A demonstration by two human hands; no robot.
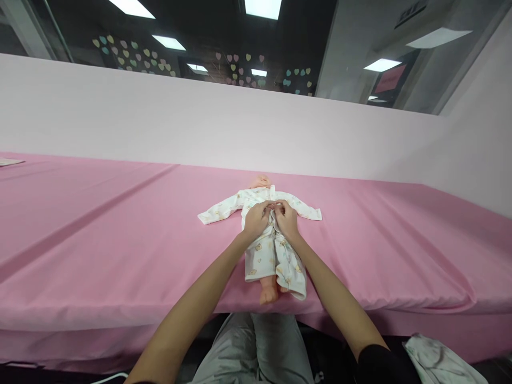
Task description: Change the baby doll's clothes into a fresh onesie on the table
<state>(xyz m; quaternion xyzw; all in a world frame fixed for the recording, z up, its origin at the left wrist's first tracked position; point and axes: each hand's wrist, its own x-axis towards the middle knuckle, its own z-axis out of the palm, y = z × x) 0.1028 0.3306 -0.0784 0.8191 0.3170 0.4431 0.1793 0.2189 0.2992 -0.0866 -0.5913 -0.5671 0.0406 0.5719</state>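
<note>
A baby doll point(262, 182) lies on its back with its head towards the wall. It wears a white long-sleeved baby outfit point(261, 261) with small printed figures; the sleeves are spread to both sides. My left hand point(256, 218) and my right hand point(286, 217) meet over the doll's chest, fingers bent and fingertips together at the front opening of the outfit. Both hands pinch the cloth there; any fastener between the fingertips is hidden. Below my hands the front edges part slightly. One bare foot point(269, 292) sticks out of a trouser leg; the other is mostly covered.
A pink sheet point(132, 245) with long creases covers the table, whose near edge lies just before my legs point(256, 346). A white wall point(192, 122) with dark glass above stands behind. Light crumpled cloth point(440, 362) lies at the lower right. A flat item point(10, 161) lies far left.
</note>
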